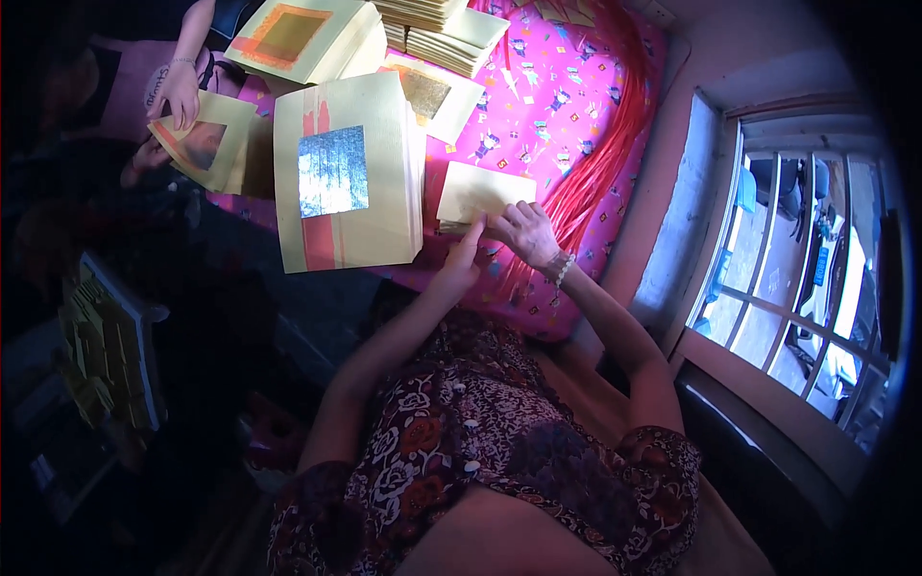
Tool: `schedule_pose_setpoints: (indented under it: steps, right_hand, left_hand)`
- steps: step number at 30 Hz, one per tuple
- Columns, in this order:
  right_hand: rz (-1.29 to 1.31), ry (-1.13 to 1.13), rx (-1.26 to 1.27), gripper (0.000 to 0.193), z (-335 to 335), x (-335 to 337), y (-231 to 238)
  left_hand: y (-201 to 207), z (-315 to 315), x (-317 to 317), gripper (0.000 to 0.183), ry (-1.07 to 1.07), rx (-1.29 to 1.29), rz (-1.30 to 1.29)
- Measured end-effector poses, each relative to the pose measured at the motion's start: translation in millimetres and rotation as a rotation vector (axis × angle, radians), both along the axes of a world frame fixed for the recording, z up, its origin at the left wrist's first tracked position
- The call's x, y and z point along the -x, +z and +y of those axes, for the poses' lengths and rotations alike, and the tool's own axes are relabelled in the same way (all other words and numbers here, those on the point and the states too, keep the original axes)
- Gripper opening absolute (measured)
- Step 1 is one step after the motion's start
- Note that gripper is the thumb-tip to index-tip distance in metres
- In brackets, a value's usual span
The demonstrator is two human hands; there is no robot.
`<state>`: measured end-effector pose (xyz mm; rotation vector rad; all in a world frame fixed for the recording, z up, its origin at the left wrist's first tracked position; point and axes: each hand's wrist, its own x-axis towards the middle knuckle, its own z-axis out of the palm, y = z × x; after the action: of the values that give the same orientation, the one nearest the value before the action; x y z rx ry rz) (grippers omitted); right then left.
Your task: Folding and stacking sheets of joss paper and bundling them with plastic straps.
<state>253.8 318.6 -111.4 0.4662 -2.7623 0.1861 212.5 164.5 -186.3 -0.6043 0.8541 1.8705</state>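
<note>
In front of me a small stack of cream paper sheets [488, 187] lies on a pink patterned cover. My right hand [526, 233], with a bracelet at the wrist, has its fingers curled over the near right edge of this stack. My left hand [463, 257] meets it at the near edge, fingers drawn together at the paper; the fingertips are partly hidden. To the left stands a thick pile of cream paper [389, 240] with a silver square [333, 173] over a red-orange band on its top sheet.
Red strands [600, 158] run down the right side of the pink cover [552, 106]. More paper piles [447, 48] stand at the back. At the left, another person's hand [180, 91] holds sheets with a square patch [204, 146]. A barred window [797, 278] is on the right.
</note>
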Motion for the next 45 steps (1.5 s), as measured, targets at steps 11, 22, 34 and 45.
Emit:
schedule_pose_setpoints:
  steps: [11, 22, 34, 45]
  right_hand:
    - [-0.116, -0.328, 0.330, 0.049, 22, 29, 28]
    - [-0.835, -0.430, 0.829, 0.091, 67, 31, 4]
    - [-0.572, -0.188, 1.309, 0.088, 77, -28, 4]
    - [-0.045, -0.445, 0.528, 0.054, 12, -1, 99]
  left_hand:
    - [-22, 17, -21, 0.044, 0.255, 0.234, 0.333]
    - [12, 38, 5, 0.086, 0.261, 0.163, 0.350]
    - [55, 26, 12, 0.087, 0.120, 0.277, 1.569]
    - [27, 24, 5, 0.096, 0.170, 0.263, 1.644]
